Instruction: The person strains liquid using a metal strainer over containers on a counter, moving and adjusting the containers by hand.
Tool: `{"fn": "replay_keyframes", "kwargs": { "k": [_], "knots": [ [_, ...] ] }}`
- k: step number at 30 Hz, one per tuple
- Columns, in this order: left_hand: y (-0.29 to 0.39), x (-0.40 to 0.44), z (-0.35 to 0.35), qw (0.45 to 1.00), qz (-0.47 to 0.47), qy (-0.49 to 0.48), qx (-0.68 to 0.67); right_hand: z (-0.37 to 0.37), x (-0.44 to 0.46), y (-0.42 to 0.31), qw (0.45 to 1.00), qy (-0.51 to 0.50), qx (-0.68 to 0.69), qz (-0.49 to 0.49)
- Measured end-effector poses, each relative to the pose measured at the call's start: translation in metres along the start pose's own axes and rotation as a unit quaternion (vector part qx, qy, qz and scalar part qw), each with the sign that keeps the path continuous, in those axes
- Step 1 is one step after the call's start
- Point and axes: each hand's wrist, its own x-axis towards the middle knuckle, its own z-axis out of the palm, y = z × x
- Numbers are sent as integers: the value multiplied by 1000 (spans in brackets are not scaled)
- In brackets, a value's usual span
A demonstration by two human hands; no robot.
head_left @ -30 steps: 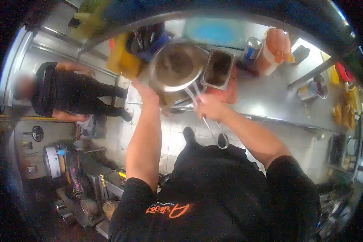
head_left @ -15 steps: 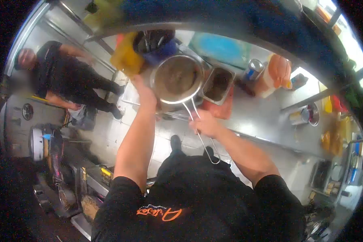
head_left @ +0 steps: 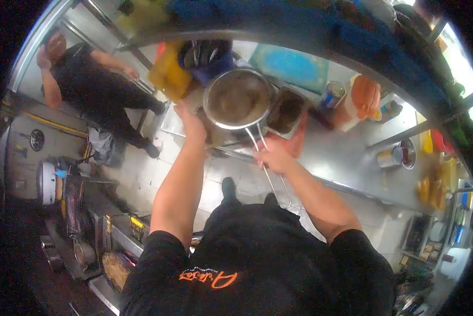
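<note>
My right hand [head_left: 273,154] is closed round the long wire handle of a round metal strainer [head_left: 237,99]. The strainer's bowl holds brownish, wet-looking contents and sits over a container mostly hidden beneath it. My left hand [head_left: 192,122] is at the left side of that container, below a yellow container [head_left: 169,73]. Its fingers are largely out of sight, so whether it grips anything is unclear. Just right of the strainer stands a rectangular metal pan [head_left: 286,112] with dark contents.
Along the steel counter [head_left: 341,152] are a blue cutting board [head_left: 289,66], a can [head_left: 333,94] and an orange-lidded tub [head_left: 364,97]. A shelf edge [head_left: 320,50] hangs above. At left stands another person [head_left: 94,79], near cooking equipment [head_left: 78,210].
The strainer has shifted slightly right and up, its handle moving with my right hand. The other person has raised one hand towards the head.
</note>
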Motion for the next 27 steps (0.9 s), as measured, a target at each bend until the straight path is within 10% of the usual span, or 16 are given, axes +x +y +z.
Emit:
{"fn": "replay_keyframes", "kwargs": {
  "k": [27],
  "knots": [
    [7,-6,-2,998,-44,53,-11,10,1,-2,999,-25,18,25]
  ]
}}
